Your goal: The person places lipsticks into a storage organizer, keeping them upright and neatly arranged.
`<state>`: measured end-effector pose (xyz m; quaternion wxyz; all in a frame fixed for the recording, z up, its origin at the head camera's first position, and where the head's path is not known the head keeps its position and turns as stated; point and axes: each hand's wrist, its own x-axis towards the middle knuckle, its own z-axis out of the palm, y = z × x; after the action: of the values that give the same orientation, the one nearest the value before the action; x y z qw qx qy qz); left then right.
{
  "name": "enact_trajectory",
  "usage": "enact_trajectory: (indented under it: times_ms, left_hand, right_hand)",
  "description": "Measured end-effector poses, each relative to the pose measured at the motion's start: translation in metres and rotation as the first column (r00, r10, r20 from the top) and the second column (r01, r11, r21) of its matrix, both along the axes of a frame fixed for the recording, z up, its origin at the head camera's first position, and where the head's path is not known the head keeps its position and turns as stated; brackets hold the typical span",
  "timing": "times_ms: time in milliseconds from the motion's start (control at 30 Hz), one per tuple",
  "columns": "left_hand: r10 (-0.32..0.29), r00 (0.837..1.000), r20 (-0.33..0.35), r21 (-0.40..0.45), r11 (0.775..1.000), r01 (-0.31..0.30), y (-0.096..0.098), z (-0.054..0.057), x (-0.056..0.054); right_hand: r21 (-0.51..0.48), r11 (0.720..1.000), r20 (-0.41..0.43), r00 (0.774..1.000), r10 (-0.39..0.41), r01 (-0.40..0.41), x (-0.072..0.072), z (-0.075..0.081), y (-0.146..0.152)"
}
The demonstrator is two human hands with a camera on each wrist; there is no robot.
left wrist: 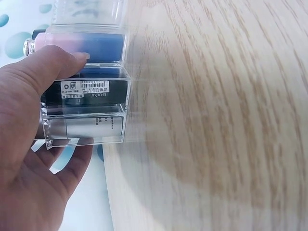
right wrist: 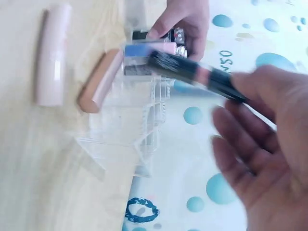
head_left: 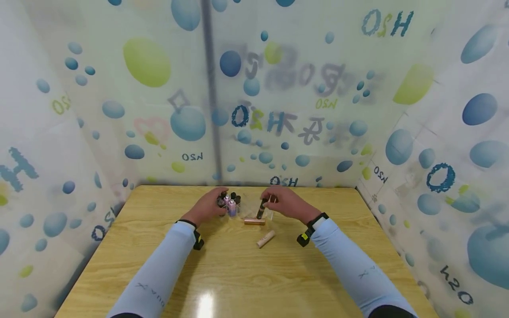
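Observation:
My left hand (head_left: 207, 206) grips the left end of a clear plastic lipstick organizer (left wrist: 128, 98), its thumb across the front in the left wrist view. Lipsticks stand in that end, among them a pink-and-blue tube (left wrist: 98, 46) by the thumb and a black one (left wrist: 108, 99) with a barcode label. Between thumb and fingers, my right hand (head_left: 289, 203) pinches a black lipstick tube (right wrist: 175, 67) with a pink band. It tilts over the organizer's right part, where bare clear compartments (right wrist: 115, 149) show. Just in front lies a rose-gold lipstick tube (head_left: 254, 221).
A pale pink lipstick tube (head_left: 265, 239) lies on the wooden table (head_left: 238, 274), nearer to me than the rose-gold one. Behind the table's back edge hangs a patterned curtain (head_left: 278, 145), with more of it along both sides.

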<state>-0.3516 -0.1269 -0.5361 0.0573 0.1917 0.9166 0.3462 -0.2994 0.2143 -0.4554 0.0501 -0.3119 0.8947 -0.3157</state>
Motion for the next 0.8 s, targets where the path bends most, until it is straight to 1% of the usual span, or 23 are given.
enact_trajectory:
  times_ms: [67, 167, 233, 333, 500, 567, 700, 800]
  left_hand:
    - [-0.001, 1.000, -0.001, 0.004, 1.000, 0.001, -0.001, 0.000, -0.001]
    - [-0.005, 1.000, -0.002, 0.007, 1.000, 0.005, -0.002, -0.002, -0.003]
    - [-0.004, 1.000, -0.005, 0.005, 1.000, 0.004, -0.002, -0.003, -0.003]
    - [0.006, 1.000, -0.006, 0.008, 1.000, -0.006, -0.001, -0.003, -0.002]
    - [0.008, 1.000, -0.012, 0.013, 1.000, -0.008, 0.001, 0.000, 0.002]
    - [0.005, 1.000, -0.012, 0.010, 1.000, -0.005, 0.002, 0.001, 0.003]
    - [0.006, 1.000, -0.017, 0.013, 1.000, -0.005, 0.003, 0.002, 0.004]
    - [0.004, 1.000, -0.027, 0.016, 1.000, -0.004, 0.002, 0.002, 0.003]
  right_hand:
    - [-0.004, 1.000, -0.083, 0.996, -0.019, 0.019, -0.013, 0.002, -0.011]
    - [-0.017, 0.999, -0.162, 0.986, -0.048, 0.045, -0.031, 0.001, -0.027]
    - [-0.024, 0.998, -0.189, 0.980, -0.059, 0.055, -0.041, -0.001, -0.038]
    - [-0.015, 0.998, -0.201, 0.978, -0.065, 0.063, -0.052, -0.003, -0.053]
    - [-0.009, 0.998, -0.189, 0.980, -0.055, 0.054, -0.062, -0.009, -0.066]
    - [0.000, 0.999, -0.187, 0.981, -0.052, 0.053, -0.064, -0.012, -0.068]
    - [0.050, 0.997, -0.202, 0.978, -0.046, 0.057, -0.066, -0.020, -0.070]
    - [0.076, 0.996, -0.224, 0.974, -0.028, 0.046, -0.066, -0.026, -0.072]
